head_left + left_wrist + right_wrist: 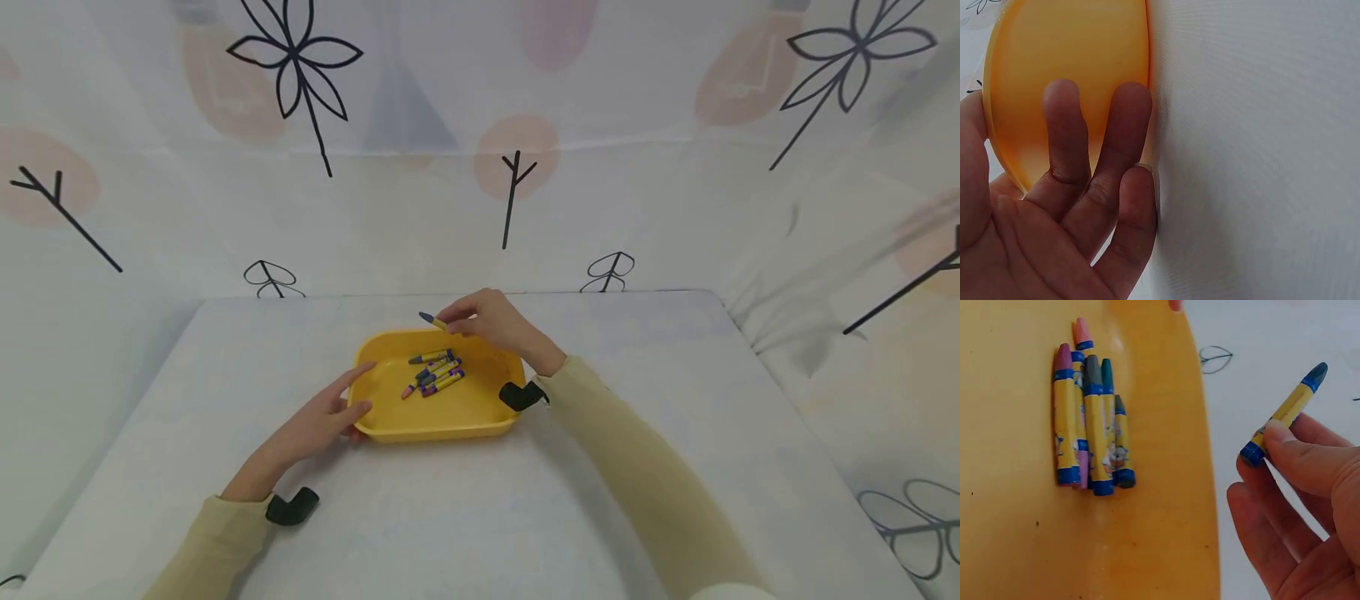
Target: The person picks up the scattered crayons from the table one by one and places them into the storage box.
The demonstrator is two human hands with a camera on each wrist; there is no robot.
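Note:
A dark blue-tipped crayon (1285, 419) in a yellow wrapper with blue bands is pinched between the thumb and fingers of my right hand (491, 321), above the far rim of the yellow tray (480, 412). My left hand (322, 421) grips the tray's left side, thumb and index finger over the rim. In the left wrist view its other fingers (1129, 119) lie along the outer wall, low near the table. Several crayons (1094, 425) lie in a loose pile inside the tray, with pink, purple, grey and green tips.
The tray stands on a white-covered table (450, 517). Behind it hangs a pale cloth (420, 208) with plant drawings, which also runs along the sides. Each wrist bears a black band, and the right forearm (637, 467) reaches across the table from the lower right.

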